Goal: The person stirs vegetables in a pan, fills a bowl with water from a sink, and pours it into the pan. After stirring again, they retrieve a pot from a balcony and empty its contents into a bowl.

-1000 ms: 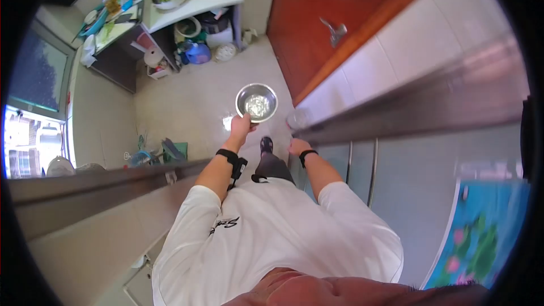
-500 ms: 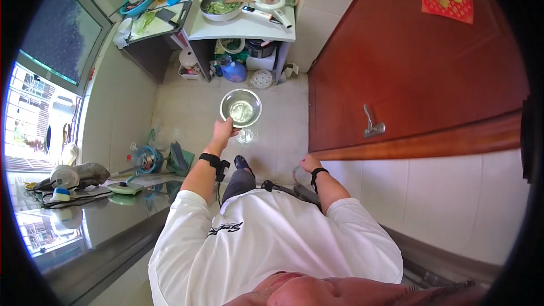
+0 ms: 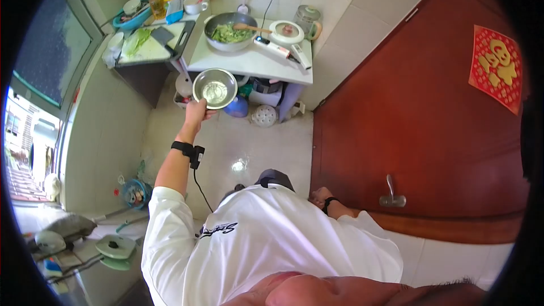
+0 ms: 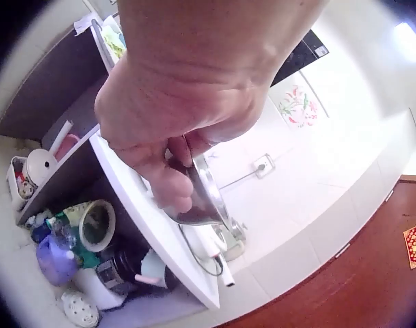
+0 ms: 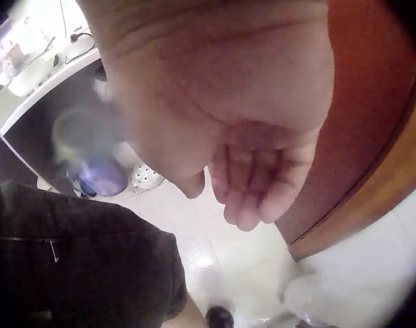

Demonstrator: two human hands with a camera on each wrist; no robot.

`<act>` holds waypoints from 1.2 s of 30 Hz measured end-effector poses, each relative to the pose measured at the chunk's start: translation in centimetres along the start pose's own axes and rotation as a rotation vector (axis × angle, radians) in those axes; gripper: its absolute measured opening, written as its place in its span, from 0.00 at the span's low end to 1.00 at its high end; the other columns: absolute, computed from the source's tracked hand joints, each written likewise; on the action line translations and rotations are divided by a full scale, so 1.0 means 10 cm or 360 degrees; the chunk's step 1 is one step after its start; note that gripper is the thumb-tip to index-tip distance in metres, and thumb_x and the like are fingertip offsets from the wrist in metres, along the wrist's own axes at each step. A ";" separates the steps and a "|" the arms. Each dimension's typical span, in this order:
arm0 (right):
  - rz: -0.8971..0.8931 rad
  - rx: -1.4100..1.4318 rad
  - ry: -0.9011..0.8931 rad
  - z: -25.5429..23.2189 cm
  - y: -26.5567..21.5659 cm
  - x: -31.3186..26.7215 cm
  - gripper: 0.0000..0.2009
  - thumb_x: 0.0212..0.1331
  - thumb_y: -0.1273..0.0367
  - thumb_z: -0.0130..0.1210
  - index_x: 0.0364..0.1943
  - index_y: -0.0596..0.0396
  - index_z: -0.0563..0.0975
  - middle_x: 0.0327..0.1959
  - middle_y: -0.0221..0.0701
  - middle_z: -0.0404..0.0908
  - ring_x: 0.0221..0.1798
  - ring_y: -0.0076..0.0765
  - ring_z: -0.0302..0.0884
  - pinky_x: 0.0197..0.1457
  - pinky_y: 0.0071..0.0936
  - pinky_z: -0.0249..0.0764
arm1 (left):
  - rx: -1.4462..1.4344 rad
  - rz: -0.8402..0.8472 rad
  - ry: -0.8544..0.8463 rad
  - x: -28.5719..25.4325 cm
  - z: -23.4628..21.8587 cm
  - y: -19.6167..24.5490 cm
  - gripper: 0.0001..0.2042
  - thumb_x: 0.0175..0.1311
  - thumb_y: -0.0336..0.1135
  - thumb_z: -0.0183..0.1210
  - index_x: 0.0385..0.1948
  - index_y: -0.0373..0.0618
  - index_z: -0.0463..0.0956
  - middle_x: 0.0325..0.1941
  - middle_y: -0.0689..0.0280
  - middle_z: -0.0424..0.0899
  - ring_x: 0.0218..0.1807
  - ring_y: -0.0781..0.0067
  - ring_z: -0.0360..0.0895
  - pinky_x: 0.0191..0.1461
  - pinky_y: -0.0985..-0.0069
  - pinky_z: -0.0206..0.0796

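Observation:
A round steel bowl (image 3: 229, 82) with clear liquid in its bottom is out in front of the body. My left hand (image 3: 196, 114) grips its near rim, thumb on top and fingers curled underneath. The left wrist view shows those fingers (image 4: 172, 191) against the bowl's outer wall. Behind the bowl, on the white table (image 3: 204, 59), stands a pan (image 3: 226, 44) of chopped greens with a wooden spatula (image 3: 249, 27) across its edge. My right hand (image 3: 321, 195) hangs low by my side, holding nothing; in the right wrist view its fingers (image 5: 252, 198) are loosely curled.
A white lid (image 3: 286, 32) and a glass jug (image 3: 307, 18) stand right of the pan. A cutting board (image 3: 153, 42) with leafy greens lies to the left. Below the table are a blue jug (image 3: 236, 107) and a perforated white disc (image 3: 264, 116). A red-brown door (image 3: 408, 119) borders the right.
The person has walked forward, so the table and pan are nearer. My left hand has carried the bowl forward to the table's front edge in view. My right hand has dropped back beside the body.

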State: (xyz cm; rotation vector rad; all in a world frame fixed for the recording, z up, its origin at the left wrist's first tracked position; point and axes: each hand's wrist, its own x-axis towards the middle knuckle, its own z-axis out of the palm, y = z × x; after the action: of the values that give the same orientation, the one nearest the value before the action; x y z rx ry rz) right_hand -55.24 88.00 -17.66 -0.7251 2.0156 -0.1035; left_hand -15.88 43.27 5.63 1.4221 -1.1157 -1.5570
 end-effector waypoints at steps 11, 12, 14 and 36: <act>0.0374 0.0607 -0.0243 -0.62 -1.14 1.36 0.12 0.59 0.65 0.51 0.31 0.63 0.77 0.24 0.33 0.78 0.16 0.27 0.71 0.15 0.26 0.65 | 0.0409 0.0278 0.0338 2.48 0.63 0.91 0.13 0.57 0.34 0.53 0.24 0.28 0.76 0.18 0.55 0.80 0.19 0.70 0.79 0.21 0.78 0.70; 0.0394 0.0778 -0.0236 -0.70 -1.25 1.44 0.12 0.59 0.65 0.51 0.31 0.62 0.77 0.24 0.33 0.78 0.17 0.28 0.71 0.15 0.26 0.65 | 0.0501 0.0278 0.0343 2.63 0.69 0.93 0.13 0.55 0.35 0.54 0.23 0.29 0.77 0.18 0.55 0.80 0.19 0.71 0.79 0.24 0.76 0.71; 0.0378 0.0736 -0.0180 -0.91 -1.45 1.62 0.13 0.59 0.63 0.51 0.30 0.61 0.77 0.24 0.34 0.79 0.18 0.30 0.73 0.19 0.28 0.68 | 0.0973 0.0274 0.0417 2.92 0.78 0.96 0.13 0.54 0.38 0.53 0.25 0.34 0.78 0.21 0.51 0.81 0.23 0.62 0.81 0.32 0.68 0.73; 0.0442 0.1031 -0.0372 -1.43 -1.54 2.91 0.08 0.60 0.62 0.49 0.31 0.51 0.73 0.24 0.31 0.79 0.19 0.32 0.73 0.19 0.29 0.67 | 0.1776 0.1754 0.0811 3.69 0.81 1.96 0.07 0.51 0.34 0.61 0.26 0.45 0.71 0.51 0.64 0.80 0.31 0.57 0.80 0.32 0.67 0.73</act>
State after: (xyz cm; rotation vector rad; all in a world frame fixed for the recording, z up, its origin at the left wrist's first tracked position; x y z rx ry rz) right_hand -70.62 56.87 -26.71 -0.0418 1.6916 -0.4610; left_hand -28.81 3.13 11.11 1.2405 -2.0114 0.2841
